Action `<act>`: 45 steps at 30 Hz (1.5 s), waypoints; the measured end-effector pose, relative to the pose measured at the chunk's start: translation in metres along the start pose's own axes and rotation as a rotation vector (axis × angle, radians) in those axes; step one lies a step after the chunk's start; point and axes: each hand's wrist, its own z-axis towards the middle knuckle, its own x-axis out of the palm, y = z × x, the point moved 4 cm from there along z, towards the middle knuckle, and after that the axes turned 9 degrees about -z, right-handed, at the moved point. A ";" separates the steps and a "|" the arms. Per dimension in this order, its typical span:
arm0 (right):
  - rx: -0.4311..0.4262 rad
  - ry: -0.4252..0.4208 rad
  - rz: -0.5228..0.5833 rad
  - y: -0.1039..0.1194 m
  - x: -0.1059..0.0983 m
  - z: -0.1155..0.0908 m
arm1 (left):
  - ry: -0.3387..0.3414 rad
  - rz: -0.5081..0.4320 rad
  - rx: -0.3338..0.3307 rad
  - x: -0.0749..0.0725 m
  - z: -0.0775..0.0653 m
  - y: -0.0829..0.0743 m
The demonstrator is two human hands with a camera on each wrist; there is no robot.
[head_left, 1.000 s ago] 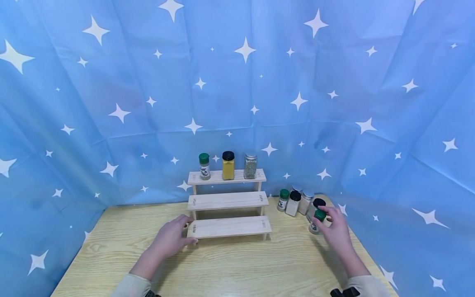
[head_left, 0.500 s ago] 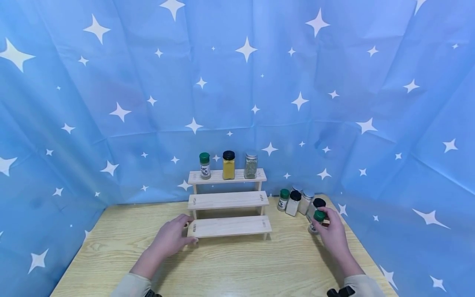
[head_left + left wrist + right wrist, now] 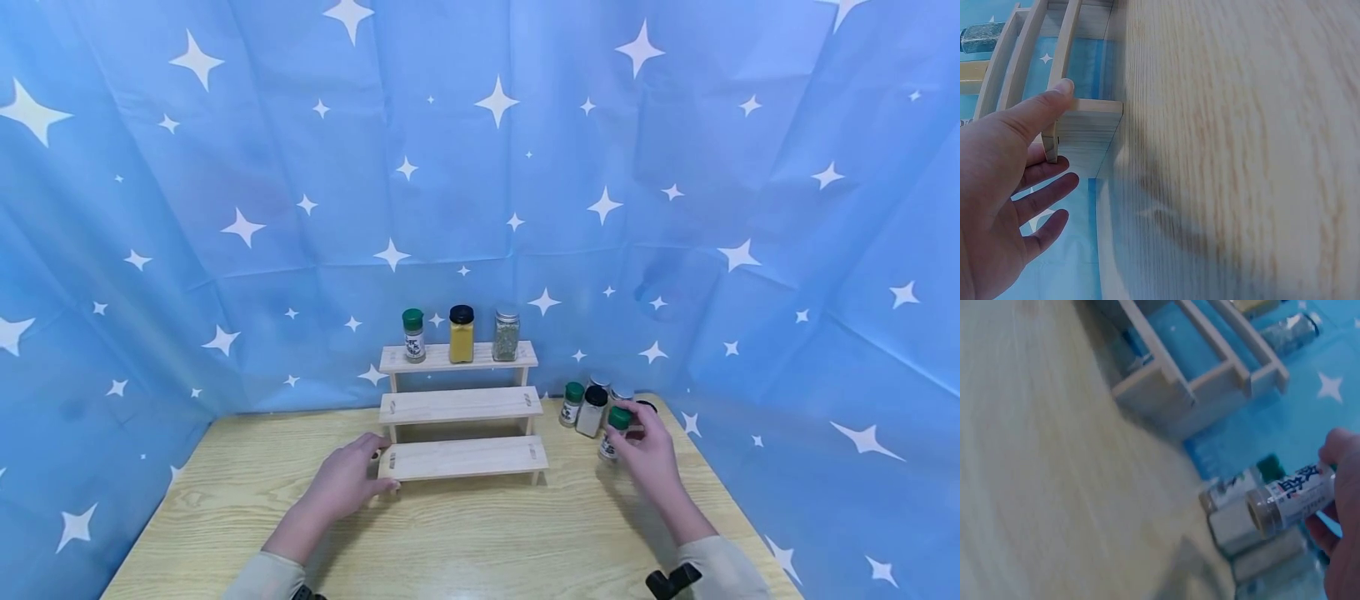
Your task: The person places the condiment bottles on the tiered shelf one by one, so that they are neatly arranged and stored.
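Note:
A three-tier wooden rack [image 3: 461, 406] stands on the table. My left hand [image 3: 347, 479] pinches the left end of its lowest shelf, thumb in front and fingertips behind, as the left wrist view shows. Thumb and fingers of my right hand [image 3: 654, 458] hold a green-capped spice jar [image 3: 1297, 494] near its cap, raised off the table with its base showing in the right wrist view. On the top shelf stand a green-capped jar [image 3: 414, 337], a black-lidded jar of yellow powder [image 3: 461, 340] and a silver-lidded jar of dried herbs [image 3: 506, 337].
Right of the rack stands a cluster of jars: a green-capped one [image 3: 572, 405], a black-lidded white one [image 3: 592, 412], and others partly hidden behind my right hand. A blue star-patterned curtain [image 3: 465, 208] encloses the wood-grain table [image 3: 480, 550] at the back and sides.
My right hand has lifted the green-capped jar and carried it left from the right end of the cluster. The left hand has stayed at the rack.

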 end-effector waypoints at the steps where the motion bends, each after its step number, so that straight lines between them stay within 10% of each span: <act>1: -0.008 0.006 0.012 0.005 0.002 0.003 | 0.000 -0.001 -0.001 0.000 0.000 0.000; 25: -0.291 0.104 0.262 0.152 0.087 0.062 | -0.003 0.009 0.000 -0.001 0.003 0.003; 45: -0.379 0.207 0.329 0.212 0.168 0.065 | -0.003 0.015 0.013 0.000 0.002 0.003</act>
